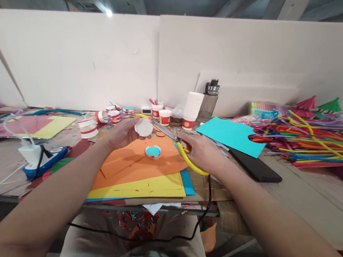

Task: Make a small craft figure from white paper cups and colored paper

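My left hand (pixel 127 132) grips a white round paper piece (pixel 143 127) by its left edge, above the colored sheets; whether it is a flat disc or a cut-down cup I cannot tell. In my right hand (pixel 203 151) are scissors (pixel 192 161) with yellow handles. Their metal blades point up and left, with the tips close to the right side of the white piece. Below, a small cut cup base (pixel 153 151) with a blue center lies on an orange paper sheet (pixel 122 165). Yellow paper (pixel 141 189) sticks out under the orange.
Behind stand a cup stack (pixel 193 106), a water bottle (pixel 210 102) and a red-and-white cup (pixel 165 117). Cut cups (pixel 88 129) sit back left, near a power strip (pixel 45 162). To the right are blue paper (pixel 233 137), a black phone (pixel 255 165) and pipe cleaners (pixel 317 142).
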Available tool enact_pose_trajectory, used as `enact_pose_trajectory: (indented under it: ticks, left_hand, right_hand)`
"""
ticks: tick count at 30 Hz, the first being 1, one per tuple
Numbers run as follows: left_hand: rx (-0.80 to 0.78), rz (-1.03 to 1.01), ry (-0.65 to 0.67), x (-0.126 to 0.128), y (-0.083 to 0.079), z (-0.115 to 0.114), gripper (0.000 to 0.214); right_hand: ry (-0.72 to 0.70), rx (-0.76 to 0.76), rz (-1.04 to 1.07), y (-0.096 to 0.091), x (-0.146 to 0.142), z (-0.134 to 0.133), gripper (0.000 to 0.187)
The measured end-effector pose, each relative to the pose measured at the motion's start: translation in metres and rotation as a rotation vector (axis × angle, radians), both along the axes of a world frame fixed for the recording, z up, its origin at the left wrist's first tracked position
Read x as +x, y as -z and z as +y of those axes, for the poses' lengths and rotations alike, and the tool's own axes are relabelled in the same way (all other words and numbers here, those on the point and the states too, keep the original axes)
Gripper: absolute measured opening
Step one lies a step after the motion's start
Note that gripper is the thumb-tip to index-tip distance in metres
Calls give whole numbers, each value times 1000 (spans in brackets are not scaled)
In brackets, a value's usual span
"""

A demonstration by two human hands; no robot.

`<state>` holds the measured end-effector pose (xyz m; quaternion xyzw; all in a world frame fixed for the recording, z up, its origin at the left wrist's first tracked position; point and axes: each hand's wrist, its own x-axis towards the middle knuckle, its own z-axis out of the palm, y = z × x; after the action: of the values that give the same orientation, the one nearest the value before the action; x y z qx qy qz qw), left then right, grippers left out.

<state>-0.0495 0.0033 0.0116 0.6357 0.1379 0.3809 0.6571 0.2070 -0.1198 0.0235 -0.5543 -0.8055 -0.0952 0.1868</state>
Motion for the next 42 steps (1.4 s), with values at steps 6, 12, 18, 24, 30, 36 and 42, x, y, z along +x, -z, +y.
enact_pose_trajectory:
  ticks: [6,12,18,24,30,36,42]
  left_hand:
    - [-9,16,-13,-1,1,0,42]
    - [29,28,-31,-2,2,2,42]
    - [29,57,-44,-4,2,4,41]
    - [45,68,-41,-5,3,6,43]
    - [38,73,-30,-5,3,6,45]
    - [20,59,-19,-5,3,6,43]
    - [5,49,8,-3,3,2,41]
  right_hand:
    - [-8,-16,22,-1,0,0,41]
    - [-23,-68,91,0,1,0,42]
    - [-108,-139,204,1,3,2,36]
    - [-158,-171,264,5,5,6,35]
    - [-203,-189,307,7,6,9,34]
    - [-178,-175,271,4,4,5,32]
    - [-92,-107,149,3,1,-1,37]
